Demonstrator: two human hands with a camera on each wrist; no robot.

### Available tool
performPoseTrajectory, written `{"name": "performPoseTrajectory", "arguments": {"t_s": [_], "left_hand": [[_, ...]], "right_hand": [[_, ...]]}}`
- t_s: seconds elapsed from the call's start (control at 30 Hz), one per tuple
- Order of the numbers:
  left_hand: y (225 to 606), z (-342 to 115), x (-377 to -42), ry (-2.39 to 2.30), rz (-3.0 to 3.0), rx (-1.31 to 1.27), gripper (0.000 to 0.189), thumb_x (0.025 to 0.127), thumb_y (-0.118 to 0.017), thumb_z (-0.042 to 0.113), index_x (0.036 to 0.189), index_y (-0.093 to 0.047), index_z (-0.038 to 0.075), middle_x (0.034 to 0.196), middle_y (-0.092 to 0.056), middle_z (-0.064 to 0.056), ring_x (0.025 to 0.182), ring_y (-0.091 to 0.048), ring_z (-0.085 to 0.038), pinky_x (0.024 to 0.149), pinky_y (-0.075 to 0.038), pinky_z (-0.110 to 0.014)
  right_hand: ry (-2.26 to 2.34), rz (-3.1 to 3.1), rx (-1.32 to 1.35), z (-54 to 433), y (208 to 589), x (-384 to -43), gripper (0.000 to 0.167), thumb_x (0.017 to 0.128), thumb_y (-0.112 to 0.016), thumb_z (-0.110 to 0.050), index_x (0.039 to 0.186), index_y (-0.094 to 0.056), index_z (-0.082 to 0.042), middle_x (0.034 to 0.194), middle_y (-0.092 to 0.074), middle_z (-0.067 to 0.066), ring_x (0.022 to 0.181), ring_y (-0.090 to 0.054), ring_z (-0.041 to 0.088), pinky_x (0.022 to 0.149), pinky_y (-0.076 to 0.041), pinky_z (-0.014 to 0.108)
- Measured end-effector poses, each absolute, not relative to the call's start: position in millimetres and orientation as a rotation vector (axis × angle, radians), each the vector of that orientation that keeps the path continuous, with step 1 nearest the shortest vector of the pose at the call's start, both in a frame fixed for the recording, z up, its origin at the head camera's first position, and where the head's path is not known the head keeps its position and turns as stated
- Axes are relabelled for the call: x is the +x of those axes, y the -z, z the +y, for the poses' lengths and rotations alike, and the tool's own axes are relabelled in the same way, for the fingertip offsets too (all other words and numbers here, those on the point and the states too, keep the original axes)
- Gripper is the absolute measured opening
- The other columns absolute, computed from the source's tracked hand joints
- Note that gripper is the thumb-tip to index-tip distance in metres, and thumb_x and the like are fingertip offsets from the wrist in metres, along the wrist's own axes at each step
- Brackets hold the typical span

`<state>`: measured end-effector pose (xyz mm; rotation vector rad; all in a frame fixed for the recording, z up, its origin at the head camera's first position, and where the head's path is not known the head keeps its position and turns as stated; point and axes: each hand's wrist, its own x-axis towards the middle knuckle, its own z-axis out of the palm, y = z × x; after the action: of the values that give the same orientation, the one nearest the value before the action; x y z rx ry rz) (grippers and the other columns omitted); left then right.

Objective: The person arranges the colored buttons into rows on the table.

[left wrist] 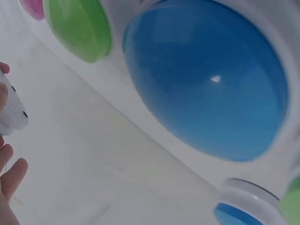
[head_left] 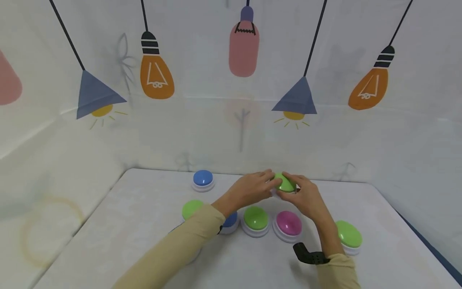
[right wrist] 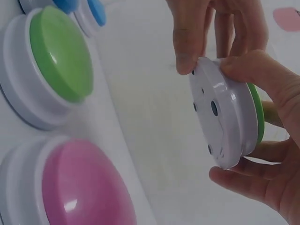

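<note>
While the held button [head_left: 286, 183] is supported clear of the counter [head_left: 252, 261], at about one o'clock from the counter's middle, its green dome is turned towards the wearer and its white base is exposed to the right wrist camera. The rim is grasped by the right hand [head_left: 304, 198], thumb on one side and fingers on the other; the opposite edge is pinched by the left hand [head_left: 252, 188], whose outer fingers are partly hidden. From the held button, a magenta button [head_left: 288, 223] is seen at six o'clock, a near green button [head_left: 256, 218] at seven, a half-covered blue button [head_left: 230, 218] at eight, a far blue button [head_left: 203, 178] at nine and an outer green button [head_left: 349, 234] at four. The step in hand is judged to be two-handed handling of the button in the air, perhaps for turning or inspection. For any lowering, the base would need to be levelled, the grip eased by one hand at a time, and the magenta button avoided.
</note>
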<state>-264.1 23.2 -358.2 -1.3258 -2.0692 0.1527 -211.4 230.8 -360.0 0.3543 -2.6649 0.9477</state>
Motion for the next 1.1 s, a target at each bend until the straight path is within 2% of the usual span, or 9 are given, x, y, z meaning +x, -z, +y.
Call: {"name": "performPoseTrajectory", "arguments": {"t_s": [0.1, 0.23, 0.47, 0.67, 0.77, 0.97, 1.1], "left_hand": [[356.6, 10.6, -260.1, -0.19, -2.061, -1.329, 0.04, 0.093, -0.069, 0.035, 0.126, -0.05, 0.021, 0.122, -0.063, 0.0, 0.119, -0.062, -0.015, 0.091, -0.053, -0.02], [354.2, -8.1, -254.9, -0.169, -2.067, -1.309, 0.043, 0.092, -0.07, 0.035, 0.128, -0.052, 0.022, 0.129, -0.063, -0.002, 0.125, -0.06, -0.02, 0.092, -0.054, -0.025], [352.2, -35.0, -245.4, -0.08, -2.007, -1.3, 0.047, 0.086, -0.078, 0.033, 0.125, -0.053, 0.02, 0.127, -0.061, -0.005, 0.121, -0.061, -0.022, 0.085, -0.057, -0.025], [356.1, -53.7, -237.3, -0.108, -1.96, -1.289, 0.053, 0.08, -0.082, 0.035, 0.122, -0.053, 0.02, 0.123, -0.062, -0.005, 0.118, -0.063, -0.022, 0.08, -0.058, -0.023], [359.0, -62.6, -232.9, -0.12, -1.967, -1.284, 0.054, 0.08, -0.082, 0.036, 0.122, -0.052, 0.02, 0.124, -0.063, -0.005, 0.118, -0.064, -0.022, 0.078, -0.058, -0.024], [364.6, -80.2, -221.6, -0.148, -2.009, -1.287, 0.055, 0.084, -0.078, 0.039, 0.125, -0.049, 0.019, 0.127, -0.064, -0.007, 0.118, -0.064, -0.022, 0.083, -0.058, -0.025], [368.8, -92.3, -213.5, -0.131, -2.02, -1.306, 0.056, 0.083, -0.078, 0.041, 0.126, -0.049, 0.017, 0.128, -0.062, -0.008, 0.116, -0.065, -0.023, 0.083, -0.058, -0.025]], "right_hand": [[-0.963, -2.657, 0.385, 221.2, 361.6, -210.3, 0.063, 0.085, -0.078, -0.025, 0.14, -0.055, -0.005, 0.133, -0.058, 0.023, 0.108, -0.062, 0.033, 0.086, -0.055, 0.046], [-1.016, -2.619, 0.421, 204.8, 362.0, -207.4, 0.064, 0.085, -0.079, -0.022, 0.142, -0.054, -0.005, 0.135, -0.057, 0.021, 0.111, -0.061, 0.031, 0.088, -0.055, 0.045], [-1.009, -2.582, 0.502, 179.6, 356.0, -199.4, 0.067, 0.083, -0.081, -0.019, 0.142, -0.053, -0.005, 0.134, -0.057, 0.019, 0.108, -0.06, 0.029, 0.086, -0.054, 0.047], [-0.955, -2.633, 0.538, 161.9, 356.6, -194.4, 0.067, 0.083, -0.081, -0.024, 0.142, -0.053, -0.006, 0.134, -0.058, 0.016, 0.106, -0.06, 0.027, 0.082, -0.054, 0.041], [-0.962, -2.665, 0.526, 153.5, 359.0, -191.3, 0.068, 0.083, -0.081, -0.026, 0.143, -0.053, -0.009, 0.135, -0.057, 0.014, 0.108, -0.06, 0.027, 0.083, -0.054, 0.041], [-0.981, -2.689, 0.548, 136.4, 363.5, -184.2, 0.069, 0.081, -0.082, -0.025, 0.142, -0.054, -0.011, 0.137, -0.056, 0.014, 0.116, -0.059, 0.033, 0.088, -0.056, 0.047], [-1.005, -2.711, 0.561, 125.6, 367.0, -179.4, 0.07, 0.081, -0.083, -0.026, 0.142, -0.054, -0.012, 0.138, -0.055, 0.013, 0.119, -0.058, 0.033, 0.091, -0.055, 0.047]]}}
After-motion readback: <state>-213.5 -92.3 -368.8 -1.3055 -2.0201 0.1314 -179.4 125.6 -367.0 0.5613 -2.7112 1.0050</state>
